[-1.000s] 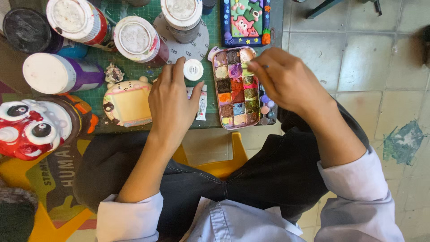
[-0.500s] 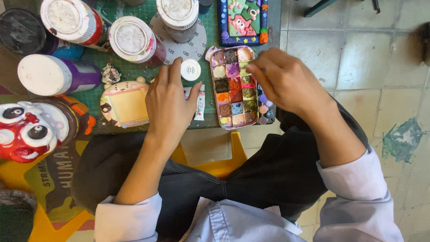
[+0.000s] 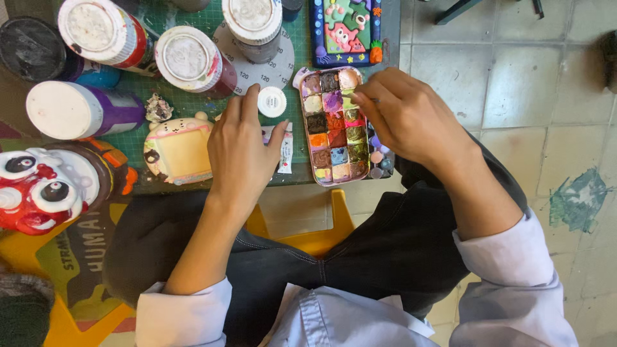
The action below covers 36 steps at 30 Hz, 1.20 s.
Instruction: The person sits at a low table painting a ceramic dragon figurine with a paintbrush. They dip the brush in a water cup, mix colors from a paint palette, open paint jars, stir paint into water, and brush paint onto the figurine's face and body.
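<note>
Left hand [image 3: 239,151] flat, released, fingers spread on green surface [image 3: 193,106], steadying beside cream figurine [image 3: 177,149]. Right hand [image 3: 411,115] pinched, likely on thin brush, tip over paint palette [image 3: 335,125] at surface edge. Versus earlier frame: poses nearly unchanged, right fingers shifted slightly toward upper wells.

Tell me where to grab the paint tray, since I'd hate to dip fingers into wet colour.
Probably by the long left rim of the paint tray, coming from the left. The tray lies flat and narrow on the green mat, its wells open upward, so a pinch on the rim stays out of the paint. The right hand covers the far rim; the left hand rests beside the free one.
</note>
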Motion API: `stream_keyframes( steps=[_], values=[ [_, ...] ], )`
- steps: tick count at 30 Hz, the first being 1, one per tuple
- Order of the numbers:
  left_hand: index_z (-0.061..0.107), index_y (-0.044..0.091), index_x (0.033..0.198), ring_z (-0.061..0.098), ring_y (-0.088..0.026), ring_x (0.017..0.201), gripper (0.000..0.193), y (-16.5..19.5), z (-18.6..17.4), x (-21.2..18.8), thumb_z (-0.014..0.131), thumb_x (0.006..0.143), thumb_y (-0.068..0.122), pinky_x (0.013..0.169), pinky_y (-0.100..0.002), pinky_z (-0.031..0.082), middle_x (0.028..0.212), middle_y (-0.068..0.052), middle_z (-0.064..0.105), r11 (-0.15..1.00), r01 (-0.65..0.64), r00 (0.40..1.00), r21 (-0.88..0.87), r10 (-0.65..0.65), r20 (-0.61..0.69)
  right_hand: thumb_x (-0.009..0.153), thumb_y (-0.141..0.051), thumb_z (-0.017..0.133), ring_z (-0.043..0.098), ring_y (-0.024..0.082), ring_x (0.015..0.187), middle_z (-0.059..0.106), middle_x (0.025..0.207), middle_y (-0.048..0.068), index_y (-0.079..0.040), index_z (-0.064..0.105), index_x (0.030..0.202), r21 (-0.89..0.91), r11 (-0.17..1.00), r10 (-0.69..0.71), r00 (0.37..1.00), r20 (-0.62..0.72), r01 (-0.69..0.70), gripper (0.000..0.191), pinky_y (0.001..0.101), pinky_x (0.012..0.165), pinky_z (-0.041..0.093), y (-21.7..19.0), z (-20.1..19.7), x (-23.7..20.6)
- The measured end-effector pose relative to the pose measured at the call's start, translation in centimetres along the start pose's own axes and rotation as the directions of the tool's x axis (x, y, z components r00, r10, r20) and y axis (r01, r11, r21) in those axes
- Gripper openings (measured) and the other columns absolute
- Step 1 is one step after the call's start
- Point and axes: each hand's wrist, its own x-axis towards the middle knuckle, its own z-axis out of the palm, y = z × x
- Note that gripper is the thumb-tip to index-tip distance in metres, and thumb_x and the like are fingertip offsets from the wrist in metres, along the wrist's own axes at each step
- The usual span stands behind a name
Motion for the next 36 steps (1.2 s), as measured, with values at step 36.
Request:
stream_keyframes(
  steps=[36],
  values=[
    [0.052,-0.003,0.140,0.066,-0.041,0.103,0.070,-0.23,-0.02,-0.03,0.085,0.085,0.024,0.084,-0.048,0.053,0.112,-0.022,0.063,1.000,0.003,1.000,0.006,-0.003,0.026,0.097,-0.006,0.071,0.062,0.035,0.091,0.061,0.096,0.015,0.003,0.065,0.107,-0.076,0.993,-0.085,0.993,0.077,0.091,0.015,0.0437,0.080,0.054,-0.54,-0.46,0.51]
  ],
)
